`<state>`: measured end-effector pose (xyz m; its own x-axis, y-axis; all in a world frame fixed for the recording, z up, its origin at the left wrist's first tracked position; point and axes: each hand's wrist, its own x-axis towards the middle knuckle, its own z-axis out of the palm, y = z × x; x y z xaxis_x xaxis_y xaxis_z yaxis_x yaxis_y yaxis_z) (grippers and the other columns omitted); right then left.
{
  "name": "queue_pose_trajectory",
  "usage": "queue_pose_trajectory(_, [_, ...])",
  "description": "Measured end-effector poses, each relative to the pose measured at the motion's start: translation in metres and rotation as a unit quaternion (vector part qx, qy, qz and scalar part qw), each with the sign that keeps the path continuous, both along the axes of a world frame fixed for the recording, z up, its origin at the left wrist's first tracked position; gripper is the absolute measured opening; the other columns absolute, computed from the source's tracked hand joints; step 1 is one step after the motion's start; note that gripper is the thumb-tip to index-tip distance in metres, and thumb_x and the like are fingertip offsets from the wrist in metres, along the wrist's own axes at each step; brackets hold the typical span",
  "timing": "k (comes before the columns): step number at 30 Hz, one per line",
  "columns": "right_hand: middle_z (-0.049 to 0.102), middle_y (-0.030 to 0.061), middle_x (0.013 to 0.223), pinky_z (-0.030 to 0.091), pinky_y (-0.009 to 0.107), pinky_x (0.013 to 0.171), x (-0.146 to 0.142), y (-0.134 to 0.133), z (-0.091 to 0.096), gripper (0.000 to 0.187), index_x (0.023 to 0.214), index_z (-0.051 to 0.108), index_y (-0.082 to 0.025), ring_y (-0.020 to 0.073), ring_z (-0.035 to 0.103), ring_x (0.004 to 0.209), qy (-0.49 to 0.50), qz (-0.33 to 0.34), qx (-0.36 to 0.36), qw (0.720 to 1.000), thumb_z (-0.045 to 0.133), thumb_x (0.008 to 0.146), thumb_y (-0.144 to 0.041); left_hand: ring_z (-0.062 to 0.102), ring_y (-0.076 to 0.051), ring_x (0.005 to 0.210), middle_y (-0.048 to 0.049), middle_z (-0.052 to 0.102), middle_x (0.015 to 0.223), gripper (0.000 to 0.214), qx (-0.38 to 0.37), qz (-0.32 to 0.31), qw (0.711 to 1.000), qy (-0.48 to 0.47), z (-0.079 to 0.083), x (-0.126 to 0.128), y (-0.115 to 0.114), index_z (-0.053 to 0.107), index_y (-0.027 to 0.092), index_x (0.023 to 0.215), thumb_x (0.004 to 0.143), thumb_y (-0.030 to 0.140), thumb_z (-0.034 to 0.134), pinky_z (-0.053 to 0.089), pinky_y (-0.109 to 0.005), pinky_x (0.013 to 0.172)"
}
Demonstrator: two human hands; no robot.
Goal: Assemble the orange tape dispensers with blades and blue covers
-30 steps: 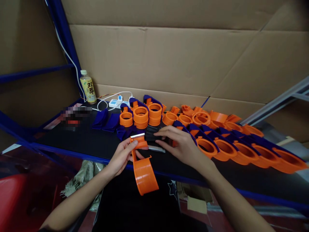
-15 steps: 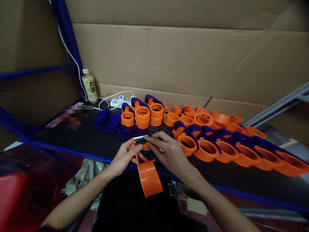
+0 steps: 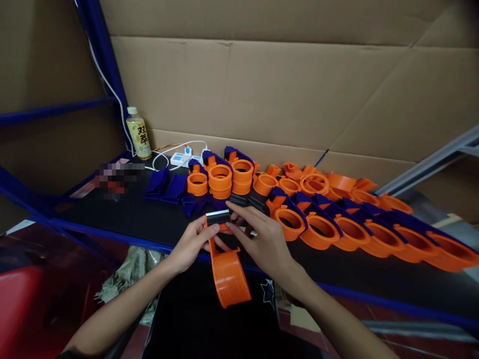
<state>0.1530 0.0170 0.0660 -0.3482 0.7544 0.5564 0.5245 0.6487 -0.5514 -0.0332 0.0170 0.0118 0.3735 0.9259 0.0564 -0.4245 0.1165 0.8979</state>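
Observation:
An orange tape dispenser (image 3: pixel 231 276) hangs over my lap at the shelf's front edge, its round hub lowest. A white serrated blade (image 3: pixel 217 213) and a black strip (image 3: pixel 218 218) sit at its upper end. My left hand (image 3: pixel 192 244) grips that end from the left, thumb in front. At the right end of the strip, my right hand (image 3: pixel 262 237) has its index finger above and its thumb below, closed around the end. Its other fingers are partly hidden. Just behind lie more black strips (image 3: pixel 257 204) and dark blue plastic pieces (image 3: pixel 192 203).
Rows of orange dispensers with blue covers (image 3: pixel 320 229) line the right of the black shelf (image 3: pixel 157 222). More orange dispensers (image 3: pixel 314 183) lie behind. A drink bottle (image 3: pixel 139 134) and a power strip (image 3: pixel 181 158) with white cables stand back left. Cardboard (image 3: pixel 254 89) walls the back.
My right fingers have slid right along the black strip to its end, uncovering more of the strip and blade. The left hand keeps its grip; the dispenser has tilted slightly.

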Motion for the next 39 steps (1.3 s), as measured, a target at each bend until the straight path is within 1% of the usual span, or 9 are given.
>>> queue_pose_trajectory(4, [0.068, 0.005, 0.102, 0.054, 0.023, 0.058, 0.0, 0.001, 0.003, 0.039, 0.133, 0.061, -0.026, 0.0129, 0.063, 0.074, 0.023, -0.006, -0.016, 1.0, 0.06, 0.094, -0.023, 0.073, -0.022, 0.066, -0.0162, 0.076, 0.105, 0.041, -0.033, -0.001, 0.997, -0.066, 0.003, -0.001, -0.001, 0.061, 0.013, 0.121, 0.089, 0.037, 0.064, 0.057, -0.03, 0.064])
queue_pose_trajectory(7, [0.068, 0.0062, 0.108, 0.056, 0.024, 0.063, 0.001, 0.004, 0.002, 0.031, 0.122, 0.068, -0.024, 0.0141, 0.066, 0.083, 0.011, -0.001, 0.003, 1.0, 0.054, 0.095, -0.017, 0.072, -0.021, 0.064, -0.0163, 0.076, 0.097, 0.037, -0.049, 0.003, 0.995, -0.085, 0.003, -0.002, -0.001, 0.063, 0.009, 0.113, 0.089, 0.037, 0.062, 0.056, -0.03, 0.062])
queue_pose_trajectory(11, [0.066, 0.0093, 0.118, 0.059, 0.032, 0.083, 0.001, 0.0, -0.002, 0.038, 0.127, 0.065, -0.022, 0.0191, 0.067, 0.103, -0.076, 0.015, 0.061, 0.995, 0.049, 0.095, -0.01, 0.068, -0.018, 0.059, -0.012, 0.074, 0.084, 0.03, -0.07, -0.002, 0.994, -0.087, 0.001, 0.0, -0.002, 0.064, 0.01, 0.097, 0.088, 0.038, 0.062, 0.055, -0.028, 0.059])
queue_pose_trajectory(15, [0.066, 0.0149, 0.118, 0.06, 0.036, 0.078, 0.001, -0.011, -0.001, 0.042, 0.131, 0.062, -0.015, 0.0244, 0.066, 0.105, -0.196, -0.012, 0.133, 0.972, 0.044, 0.094, -0.008, 0.064, -0.016, 0.053, -0.0071, 0.069, 0.07, 0.033, -0.114, 0.013, 0.991, -0.074, 0.0, 0.003, -0.002, 0.061, 0.012, 0.086, 0.087, 0.045, 0.063, 0.054, -0.028, 0.058])
queue_pose_trajectory(18, [0.067, 0.0156, 0.117, 0.06, 0.036, 0.078, 0.004, -0.011, 0.003, 0.042, 0.128, 0.064, -0.014, 0.0241, 0.067, 0.103, -0.208, 0.0, 0.13, 0.969, 0.042, 0.093, -0.006, 0.063, -0.015, 0.051, -0.0038, 0.067, 0.065, 0.031, -0.139, 0.024, 0.987, -0.08, 0.001, 0.004, -0.003, 0.058, 0.014, 0.086, 0.085, 0.045, 0.066, 0.053, -0.027, 0.056])
queue_pose_trajectory(24, [0.071, 0.0053, 0.111, 0.057, 0.029, 0.081, 0.009, 0.032, 0.007, 0.044, 0.113, 0.072, -0.023, 0.0156, 0.069, 0.094, -0.092, 0.048, 0.032, 0.994, 0.041, 0.091, -0.002, 0.062, -0.013, 0.047, -0.0011, 0.065, 0.063, 0.027, -0.14, 0.0, 0.986, -0.094, -0.002, 0.003, -0.005, 0.056, 0.016, 0.091, 0.086, 0.04, 0.067, 0.05, -0.023, 0.049])
queue_pose_trajectory(28, [0.071, 0.0049, 0.117, 0.052, 0.03, 0.089, -0.014, 0.069, 0.005, 0.037, 0.12, 0.071, -0.026, 0.0173, 0.067, 0.104, -0.196, 0.08, 0.028, 0.977, 0.048, 0.095, -0.012, 0.064, -0.015, 0.046, -0.0024, 0.066, 0.063, 0.025, -0.105, -0.05, 0.991, -0.07, -0.004, 0.001, -0.006, 0.055, 0.017, 0.089, 0.087, 0.039, 0.065, 0.051, -0.023, 0.047])
queue_pose_trajectory(33, [0.07, 0.0061, 0.12, 0.047, 0.026, 0.08, -0.048, 0.097, -0.004, 0.033, 0.119, 0.071, -0.022, 0.0183, 0.066, 0.105, -0.358, 0.105, 0.047, 0.926, 0.048, 0.097, -0.013, 0.063, -0.016, 0.044, -0.0024, 0.066, 0.061, 0.024, -0.081, -0.065, 0.992, -0.077, -0.007, -0.001, -0.006, 0.054, 0.017, 0.086, 0.09, 0.039, 0.061, 0.05, -0.023, 0.045])
queue_pose_trajectory(39, [0.072, 0.0099, 0.11, 0.04, 0.027, 0.073, -0.053, 0.105, -0.011, 0.025, 0.111, 0.072, -0.017, 0.0209, 0.065, 0.1, -0.382, 0.097, 0.05, 0.918, 0.05, 0.098, -0.018, 0.064, -0.017, 0.045, -0.0034, 0.066, 0.062, 0.027, -0.08, -0.045, 0.992, -0.084, -0.008, -0.001, -0.005, 0.057, 0.015, 0.087, 0.09, 0.042, 0.059, 0.05, -0.024, 0.045])
